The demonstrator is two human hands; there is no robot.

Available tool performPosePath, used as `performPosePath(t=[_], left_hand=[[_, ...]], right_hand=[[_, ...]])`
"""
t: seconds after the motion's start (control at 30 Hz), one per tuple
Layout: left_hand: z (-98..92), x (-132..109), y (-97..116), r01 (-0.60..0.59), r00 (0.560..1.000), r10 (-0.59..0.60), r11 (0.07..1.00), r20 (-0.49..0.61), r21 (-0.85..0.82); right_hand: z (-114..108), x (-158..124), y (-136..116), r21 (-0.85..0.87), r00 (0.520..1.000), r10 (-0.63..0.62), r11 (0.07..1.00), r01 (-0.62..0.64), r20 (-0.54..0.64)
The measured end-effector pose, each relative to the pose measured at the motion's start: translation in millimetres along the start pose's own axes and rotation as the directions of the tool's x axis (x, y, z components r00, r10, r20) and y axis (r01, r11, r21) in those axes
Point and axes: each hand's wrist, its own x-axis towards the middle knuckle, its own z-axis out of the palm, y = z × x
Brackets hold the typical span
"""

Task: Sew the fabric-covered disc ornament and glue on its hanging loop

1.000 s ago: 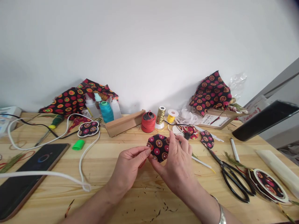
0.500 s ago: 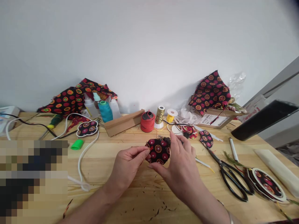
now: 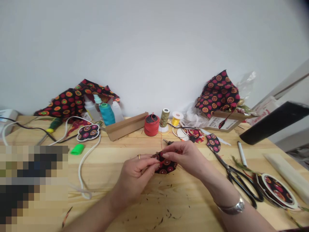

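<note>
Above the middle of the wooden table, a small dark fabric piece (image 3: 166, 169) with a maroon and orange round print is held between my two hands. My left hand (image 3: 136, 172) pinches its left edge, where a bit of red shows at the fingertips. Thumb and fingers of my right hand (image 3: 189, 158) are closed on its upper side and cover part of it. A thin red thread (image 3: 161, 141) runs up from the piece toward the red thread spool (image 3: 151, 125). Just behind the right fingers lies a pointed tool (image 3: 166, 142), its handle mostly hidden.
Black scissors (image 3: 241, 180), a white pen (image 3: 242, 154) and an oval fabric-covered piece (image 3: 277, 191) lie on the right. A white cord (image 3: 82, 167) and green cap (image 3: 77, 149) are left. Spools, a cardboard strip (image 3: 126, 126) and bottles line the back. Pixelation covers the lower left.
My right hand has gone from spread fingers around the piece's right side to a pinch over its upper part. The piece has tilted, and the left hand keeps its pinch.
</note>
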Motion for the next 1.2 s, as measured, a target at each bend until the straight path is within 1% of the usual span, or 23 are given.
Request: performPosePath(t=[0.07, 0.13, 0.23, 0.33, 0.37, 0.4, 0.47, 0.53, 0.6, 0.67, 0.73, 0.87, 1.0, 1.2], left_hand=[[0.5, -1.0, -1.5, -0.007, 1.000, 0.007, 1.000, -0.009, 0.010], [0.3, -1.3, -2.1, 0.019, 1.000, -0.019, 1.000, -0.014, -0.007], [-2.4, 0.9, -0.8, 0.109, 0.993, -0.112, 0.991, -0.040, -0.075], [-7.5, 5.2, 1.4, 0.228, 0.965, -0.240, 0.967, -0.104, -0.113], [-9.1, 6.3, 1.8, 0.269, 0.952, -0.281, 0.957, -0.123, -0.106], [-10.3, 7.0, 1.9, 0.286, 0.942, -0.297, 0.954, -0.159, -0.089], [-11.2, 7.4, 1.3, 0.252, 0.947, -0.256, 0.967, -0.195, -0.045], [-10.4, 6.8, 0.0, 0.164, 0.972, -0.158, 0.986, -0.172, 0.020], [-9.0, 6.0, -1.8, 0.068, 0.988, -0.053, 0.993, -0.143, 0.099], [-8.0, 5.6, -3.6, 0.000, 0.992, 0.022, 0.985, -0.127, 0.172], [-7.8, 5.3, -5.0, -0.039, 0.991, 0.066, 0.975, -0.119, 0.220], [-8.5, 4.9, -5.5, -0.082, 0.991, 0.105, 0.963, -0.078, 0.255], [-8.8, 5.4, -4.3, -0.102, 0.993, 0.116, 0.957, -0.036, 0.271], [-9.7, 5.7, -5.3, -0.115, 0.993, 0.121, 0.949, -0.005, 0.294]], right_hand=[[0.7, -0.2, 2.3, -0.022, 1.000, -0.011, 1.000, 0.011, -0.004], [1.5, -0.3, 5.2, -0.062, 0.998, -0.045, 0.997, 0.042, -0.036], [2.6, 0.0, 9.6, -0.087, 0.996, -0.069, 0.994, 0.063, -0.061], [1.8, 0.3, 13.8, -0.050, 0.998, -0.023, 0.999, 0.020, -0.060], [1.0, 0.3, 15.0, -0.036, 0.998, -0.005, 0.999, 0.003, -0.057], [0.0, 0.4, 15.9, -0.021, 0.998, 0.012, 1.000, -0.013, -0.054], [-1.7, 0.3, 16.9, 0.001, 0.998, 0.038, 0.999, -0.038, -0.047], [-2.5, -0.1, 16.7, 0.038, 0.998, 0.056, 0.998, -0.055, -0.028], [-2.3, -0.5, 15.9, 0.080, 0.997, 0.072, 0.994, -0.072, 0.003], [-1.6, -0.8, 15.4, 0.099, 0.996, 0.084, 0.991, -0.086, 0.023], [-0.8, -0.9, 15.3, 0.095, 0.996, 0.089, 0.991, -0.091, 0.024], [-0.3, -0.4, 16.3, 0.086, 0.996, 0.090, 0.992, -0.091, 0.016], [-0.1, 0.6, 19.1, 0.101, 0.996, 0.091, 0.991, -0.092, 0.017], [0.3, 1.4, 24.7, 0.110, 0.998, 0.054, 0.992, -0.055, 0.019]])
